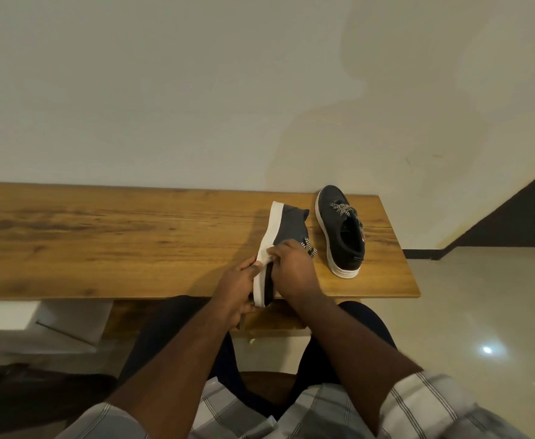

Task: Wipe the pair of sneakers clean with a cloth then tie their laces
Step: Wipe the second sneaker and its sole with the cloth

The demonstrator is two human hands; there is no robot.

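Note:
A dark grey sneaker with a white sole [283, 228] is tipped on its side near the wooden bench's front edge, sole facing left. My left hand [239, 288] grips its heel end from the sole side. My right hand [293, 267] presses a small white cloth [264, 256] against the sole's rim, fingers curled round the cloth. The second sneaker [340, 231] stands upright to the right, its patterned laces lying loose and untied over the tongue.
The wooden bench [117, 236] runs along a pale wall, its right end just beyond the second sneaker. A tiled floor [481, 296] lies to the right, with a dark skirting and stair edge [513, 217]. My knees are under the bench's front edge.

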